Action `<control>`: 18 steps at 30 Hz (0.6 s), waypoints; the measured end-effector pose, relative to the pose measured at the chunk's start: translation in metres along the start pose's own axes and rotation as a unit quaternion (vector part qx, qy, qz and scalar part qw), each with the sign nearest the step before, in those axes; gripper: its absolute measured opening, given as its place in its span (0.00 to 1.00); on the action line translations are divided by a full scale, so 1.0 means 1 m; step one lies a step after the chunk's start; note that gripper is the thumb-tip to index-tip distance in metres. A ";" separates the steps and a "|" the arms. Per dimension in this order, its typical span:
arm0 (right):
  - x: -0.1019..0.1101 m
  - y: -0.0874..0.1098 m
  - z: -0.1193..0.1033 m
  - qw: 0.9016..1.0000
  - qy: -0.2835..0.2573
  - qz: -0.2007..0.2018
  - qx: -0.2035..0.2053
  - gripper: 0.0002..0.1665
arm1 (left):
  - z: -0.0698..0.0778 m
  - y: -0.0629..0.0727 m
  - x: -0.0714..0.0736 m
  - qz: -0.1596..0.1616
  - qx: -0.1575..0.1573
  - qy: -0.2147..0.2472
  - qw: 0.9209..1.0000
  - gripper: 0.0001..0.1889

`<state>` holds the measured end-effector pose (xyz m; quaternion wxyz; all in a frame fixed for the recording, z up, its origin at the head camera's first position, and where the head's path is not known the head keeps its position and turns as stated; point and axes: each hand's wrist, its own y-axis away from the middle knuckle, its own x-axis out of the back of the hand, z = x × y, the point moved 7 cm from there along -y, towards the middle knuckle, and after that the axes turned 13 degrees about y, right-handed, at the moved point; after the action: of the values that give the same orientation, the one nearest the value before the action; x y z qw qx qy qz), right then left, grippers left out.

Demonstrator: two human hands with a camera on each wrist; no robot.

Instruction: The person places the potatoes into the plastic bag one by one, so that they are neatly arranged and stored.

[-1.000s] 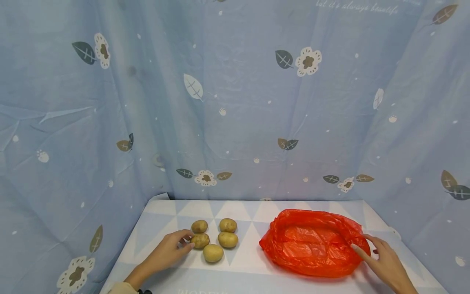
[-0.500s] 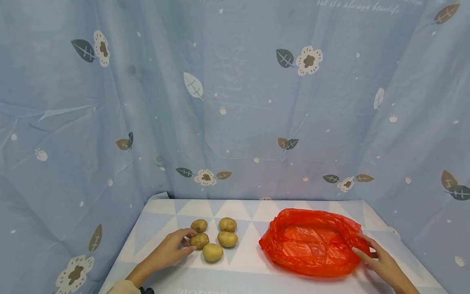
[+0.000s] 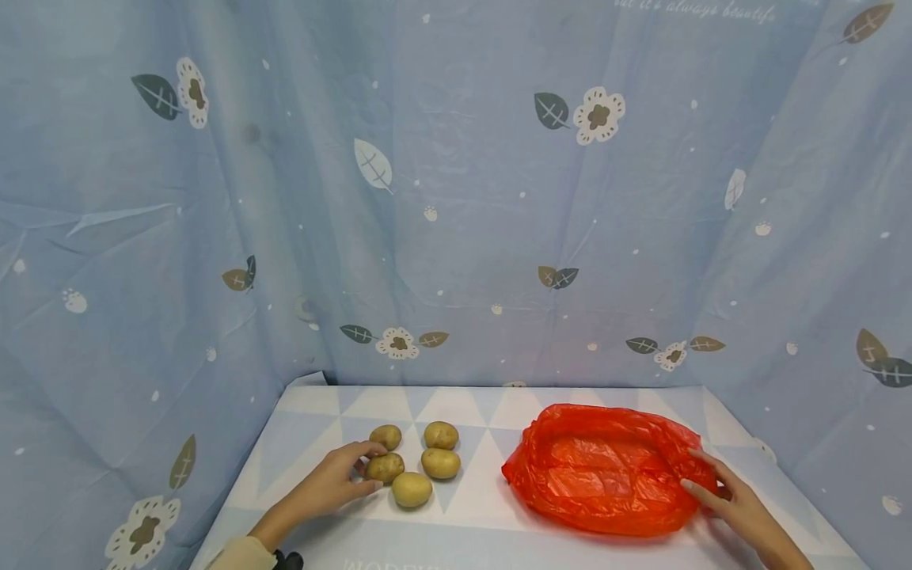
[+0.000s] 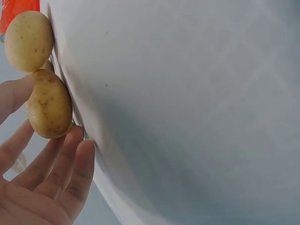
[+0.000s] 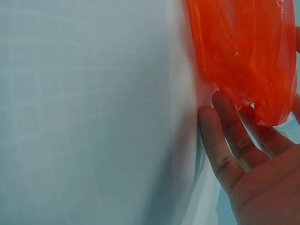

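Note:
In the head view my left hand (image 3: 335,479) is at the left potato (image 3: 385,468), index finger reaching over its far side and thumb along its near side. The left wrist view has this brown-speckled potato (image 4: 50,105) between the thumb and loosely spread fingers (image 4: 77,173), with fingertips right at its skin. A paler potato (image 3: 412,490) lies beside it. My right hand (image 3: 741,507) is at the right end of a wide-mouthed red plastic bag (image 3: 606,483). Its thumb overlaps the bag's rim; in the right wrist view the fingers (image 5: 241,140) extend beside the bag (image 5: 243,51), nearly straight.
Behind the left hand's potato lies another potato (image 3: 385,436), and two more, a back potato (image 3: 441,435) and a middle potato (image 3: 440,463), lie to its right. The table (image 3: 470,546) has a triangle-patterned cover. Blue printed curtains (image 3: 463,237) enclose it.
My left hand has eased rightward, so its fingers and thumb reach further around the potato. My right hand has moved slightly left onto the bag's edge. The bag keeps its shape.

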<state>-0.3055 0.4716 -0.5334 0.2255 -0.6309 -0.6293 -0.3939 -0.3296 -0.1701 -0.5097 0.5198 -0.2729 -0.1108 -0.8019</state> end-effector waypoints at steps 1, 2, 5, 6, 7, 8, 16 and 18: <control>0.000 -0.001 0.000 1.000 -0.002 -0.002 -0.001 0.54 | 0.000 0.000 0.000 -0.002 0.000 0.000 1.000 0.26; -0.001 -0.001 0.001 1.000 -0.004 -0.004 -0.002 0.54 | 0.000 -0.001 0.000 -0.005 0.000 -0.001 1.000 0.27; -0.001 -0.002 0.002 1.000 -0.012 -0.008 -0.002 0.55 | 0.001 -0.002 0.000 -0.012 0.000 -0.005 1.000 0.28; -0.001 -0.003 0.002 1.000 -0.015 -0.009 -0.004 0.54 | 0.001 -0.003 0.000 -0.013 0.000 -0.006 1.000 0.28; -0.001 -0.003 0.003 1.000 -0.018 -0.010 -0.002 0.54 | 0.001 -0.003 0.000 -0.015 0.001 -0.008 1.000 0.28; -0.002 -0.003 0.003 1.000 -0.020 -0.010 -0.003 0.55 | 0.001 -0.003 0.000 -0.017 0.002 -0.008 1.000 0.28; -0.003 -0.001 0.003 1.000 -0.027 -0.010 0.000 0.57 | 0.001 -0.008 -0.002 -0.025 0.006 -0.001 1.000 0.28; -0.003 -0.001 0.002 1.000 -0.026 -0.009 0.001 0.57 | 0.001 -0.010 -0.002 -0.025 0.004 0.001 1.000 0.27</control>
<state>-0.3059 0.4716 -0.5376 0.2060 -0.6353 -0.6408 -0.3787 -0.3373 -0.1635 -0.5091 0.5007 -0.2669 -0.1207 -0.8146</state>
